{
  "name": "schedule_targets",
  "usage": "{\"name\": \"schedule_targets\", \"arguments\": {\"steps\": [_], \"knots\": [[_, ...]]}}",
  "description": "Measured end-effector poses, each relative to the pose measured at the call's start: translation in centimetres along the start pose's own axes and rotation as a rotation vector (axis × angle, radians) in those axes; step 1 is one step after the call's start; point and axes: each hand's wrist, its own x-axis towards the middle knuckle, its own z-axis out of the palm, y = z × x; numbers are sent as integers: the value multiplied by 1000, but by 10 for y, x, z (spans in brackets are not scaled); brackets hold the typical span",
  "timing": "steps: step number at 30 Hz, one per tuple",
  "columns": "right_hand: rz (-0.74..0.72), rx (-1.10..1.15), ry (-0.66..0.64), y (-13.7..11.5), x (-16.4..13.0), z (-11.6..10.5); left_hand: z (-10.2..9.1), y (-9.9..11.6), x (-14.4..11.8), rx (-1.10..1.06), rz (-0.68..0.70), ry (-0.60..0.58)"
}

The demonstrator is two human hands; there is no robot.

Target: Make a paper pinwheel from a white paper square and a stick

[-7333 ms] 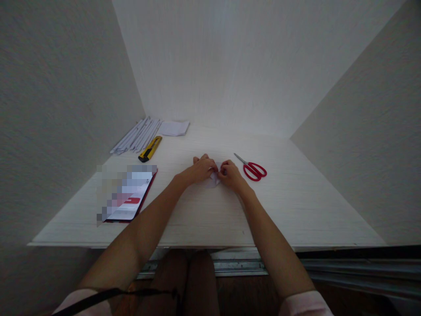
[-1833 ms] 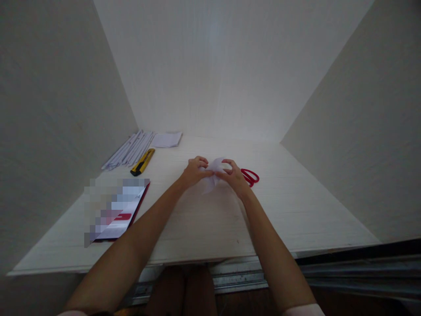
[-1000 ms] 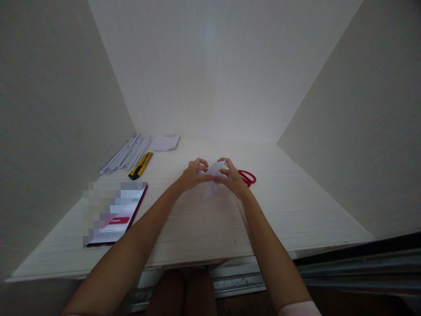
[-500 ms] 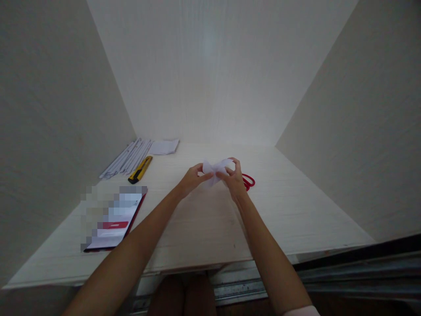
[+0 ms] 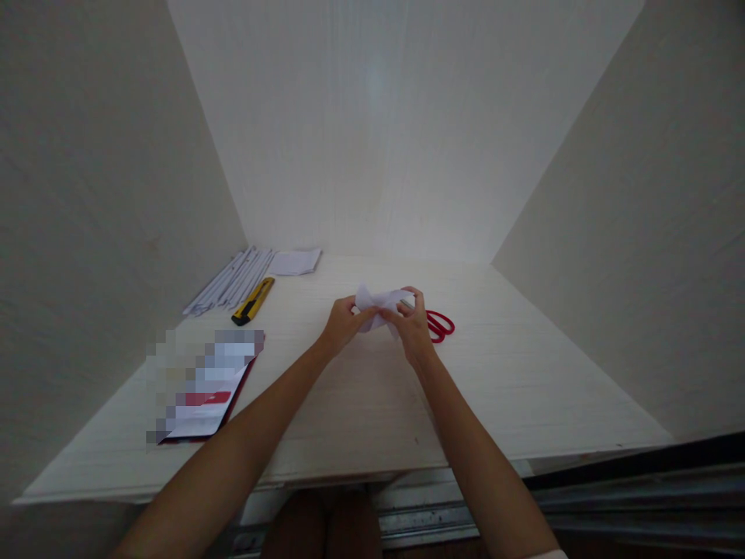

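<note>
On my feed, the worktop (image 5: 524,388) is pale, wood-grained, boxed in by plain light walls on three sides. Items logged:

- Red-handled scissors (image 5: 439,324), lying flat right of centre, the blades partly hidden from me.
- Yellow and black utility knife (image 5: 252,300), lying flat at the left, pointing toward the far left corner.
- Bundle of white paper strips (image 5: 228,280), just beside the knife, on its far left side.
- Small folded white sheet (image 5: 295,262), at the far end of the strips, near the back wall.
- Phone (image 5: 203,388) with a dark red edge, near the left front edge, screen blurred.
</note>
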Motion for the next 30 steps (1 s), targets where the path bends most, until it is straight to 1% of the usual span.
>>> {"name": "schedule_targets", "arguments": {"steps": [6,10,14,19,26,30], "knots": [[26,72,-35,4,2,-1,-6,0,1,64,28,-57],[44,45,-23,7,3,-2,-10,4,1,105,35,-112],[50,13,-15,7,2,-3,-12,3,2,154,66,-160],[37,8,-43,6,2,-3,-13,3,4,198,75,-136],[1,-87,-47,7,4,-1,-14,8,2,102,25,-117],[-38,-71,-85,7,5,-1,-14,8,1,83,17,-126]]}}
